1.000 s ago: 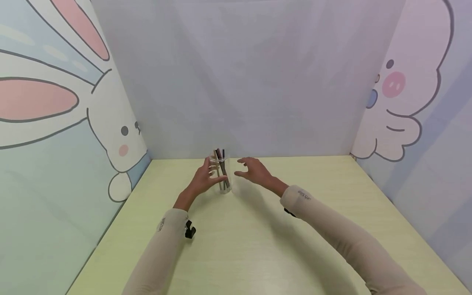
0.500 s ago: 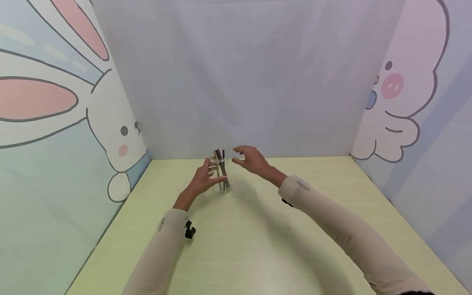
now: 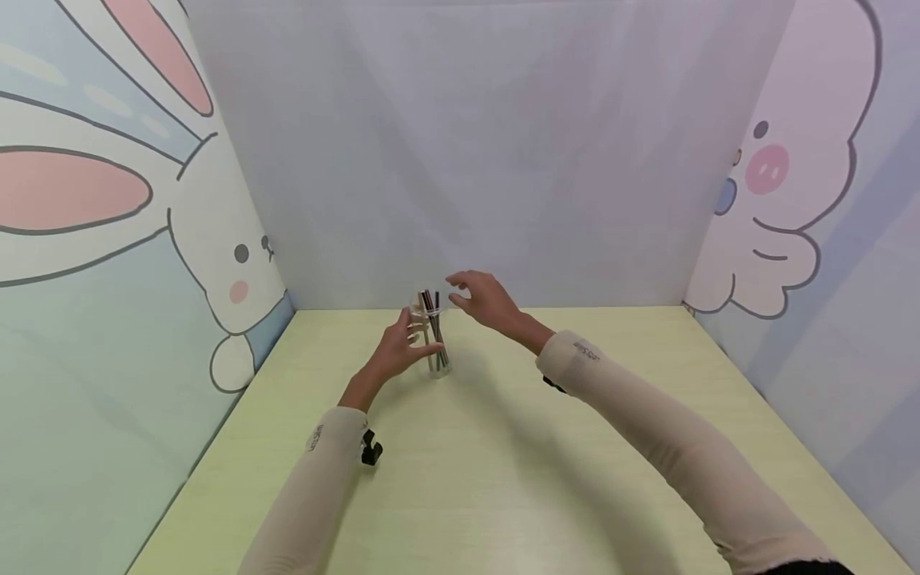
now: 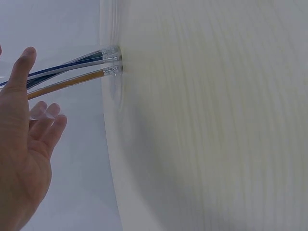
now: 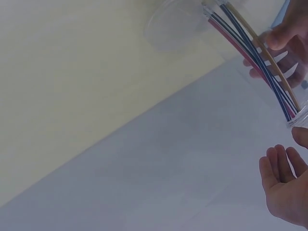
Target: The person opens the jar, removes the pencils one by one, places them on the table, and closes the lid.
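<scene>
Standing upright near the far edge of the pale yellow-green table (image 3: 503, 479), close to the plain back wall (image 3: 489, 160): one clear cup (image 3: 434, 339), cylindrical, see-through, its base resting on the tabletop. Contents of the cup: a bundle of thin straws (image 3: 432, 319), leaning together, colours blue, red, yellow-tan and white as seen from the wrist views, tops rising just past the rim. Left hand (image 3: 398, 347): placed against the left side of the cup, fingers wrapped partway round its wall, thumb raised alongside; it appears to grip the cup, though the clear wall makes the contact hard to judge from the wrist view. Right hand (image 3: 480, 297): above and just to the right of the cup, level with the straw tops, fingers spread and loosely bent, holding nothing, not touching the straws. Both arms in beige sleeves (image 3: 647, 447), each with a small black clip near the cuff. Left of the cup: side panel with a cartoon rabbit (image 3: 216, 263). Right of the cup, well apart: side panel with a pink cartoon figure (image 3: 776, 208).
</scene>
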`<action>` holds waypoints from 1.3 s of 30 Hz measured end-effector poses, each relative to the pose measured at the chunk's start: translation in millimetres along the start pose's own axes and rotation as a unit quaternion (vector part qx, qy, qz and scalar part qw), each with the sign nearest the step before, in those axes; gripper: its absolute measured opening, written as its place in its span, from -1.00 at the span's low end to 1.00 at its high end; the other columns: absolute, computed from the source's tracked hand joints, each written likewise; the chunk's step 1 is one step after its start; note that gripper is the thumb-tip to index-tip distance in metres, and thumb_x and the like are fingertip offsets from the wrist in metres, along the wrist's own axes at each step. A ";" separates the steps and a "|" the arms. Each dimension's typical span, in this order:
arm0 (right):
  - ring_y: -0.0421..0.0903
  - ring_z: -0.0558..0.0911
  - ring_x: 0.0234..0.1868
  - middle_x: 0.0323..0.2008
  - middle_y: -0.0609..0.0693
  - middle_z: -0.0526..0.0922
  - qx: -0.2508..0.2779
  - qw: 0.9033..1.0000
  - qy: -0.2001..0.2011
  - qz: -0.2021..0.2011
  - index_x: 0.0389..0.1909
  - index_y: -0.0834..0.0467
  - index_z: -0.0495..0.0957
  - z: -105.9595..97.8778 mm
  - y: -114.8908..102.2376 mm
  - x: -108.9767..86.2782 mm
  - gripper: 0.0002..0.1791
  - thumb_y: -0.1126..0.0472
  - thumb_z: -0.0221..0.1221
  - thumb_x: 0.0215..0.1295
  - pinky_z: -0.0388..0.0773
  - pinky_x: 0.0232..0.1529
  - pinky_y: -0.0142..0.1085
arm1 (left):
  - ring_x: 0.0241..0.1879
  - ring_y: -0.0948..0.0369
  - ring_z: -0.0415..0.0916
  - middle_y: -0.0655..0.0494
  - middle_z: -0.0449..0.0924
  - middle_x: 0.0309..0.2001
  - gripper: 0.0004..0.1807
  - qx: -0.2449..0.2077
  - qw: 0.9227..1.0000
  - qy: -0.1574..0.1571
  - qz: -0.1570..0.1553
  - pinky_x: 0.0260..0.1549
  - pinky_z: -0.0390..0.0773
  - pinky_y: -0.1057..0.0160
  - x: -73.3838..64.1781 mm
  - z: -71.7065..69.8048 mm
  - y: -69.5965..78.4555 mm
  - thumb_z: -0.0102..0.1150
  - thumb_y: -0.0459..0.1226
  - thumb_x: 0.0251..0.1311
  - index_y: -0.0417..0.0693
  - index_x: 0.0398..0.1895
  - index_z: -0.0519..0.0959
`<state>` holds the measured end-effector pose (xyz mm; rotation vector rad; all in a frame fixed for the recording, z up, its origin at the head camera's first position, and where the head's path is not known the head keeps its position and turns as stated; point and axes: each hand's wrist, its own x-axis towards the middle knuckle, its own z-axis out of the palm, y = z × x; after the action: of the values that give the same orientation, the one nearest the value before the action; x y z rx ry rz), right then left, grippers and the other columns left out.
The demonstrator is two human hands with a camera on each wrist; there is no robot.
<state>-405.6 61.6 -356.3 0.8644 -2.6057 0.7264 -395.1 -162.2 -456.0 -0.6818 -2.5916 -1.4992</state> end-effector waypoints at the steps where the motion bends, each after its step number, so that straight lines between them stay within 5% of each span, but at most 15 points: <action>1: -0.05 0.58 0.06 0.13 0.01 0.56 0.000 1.000 0.002 -0.003 0.19 0.10 0.49 -0.3 -0.7 0.6 -0.59 0.16 0.18 0.34 0.58 0.05 -0.18 | 0.24 -0.05 0.38 -0.05 0.39 0.23 -0.14 0.001 1.000 0.001 0.002 0.17 0.45 -0.07 0.0 0.2 0.2 0.42 -0.03 0.02 0.10 0.32 0.13; 14: -0.11 0.60 -0.02 0.03 -0.02 0.63 0.015 1.000 0.020 -0.019 0.06 0.10 0.59 0.8 -9.7 6.2 -0.69 0.18 0.20 0.33 0.59 0.01 -0.22 | 0.21 0.01 0.41 0.00 0.42 0.19 -0.17 0.012 1.000 0.007 0.011 0.17 0.48 0.06 0.7 2.1 -0.8 0.43 -0.07 0.02 0.07 0.30 0.15; 25: -0.09 0.59 -0.07 -0.09 -0.04 0.67 0.022 1.000 0.009 0.004 -0.07 0.09 0.68 4.4 -12.0 9.6 -0.78 0.14 0.19 0.34 0.61 -0.09 -0.21 | 0.24 -0.01 0.38 -0.12 0.37 0.22 -0.18 0.000 1.000 0.004 -0.012 0.19 0.45 -0.01 1.4 4.0 -0.3 0.42 -0.02 0.00 0.09 0.26 0.14; 39: -0.13 0.62 -0.10 -0.19 -0.09 0.71 0.024 0.999 0.027 -0.027 -0.19 0.09 0.73 7.5 -19.6 12.2 -0.85 0.19 0.27 0.26 0.53 0.09 -0.13 | 0.25 0.00 0.37 -0.06 0.40 0.22 -0.16 0.009 1.000 0.002 0.000 0.19 0.46 0.05 -2.4 1.2 2.8 0.41 0.00 0.01 0.07 0.29 0.15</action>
<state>-403.8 38.2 -350.1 0.9122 -2.5163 0.7885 -391.7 -160.9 -455.0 -0.6755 -2.5992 -1.4731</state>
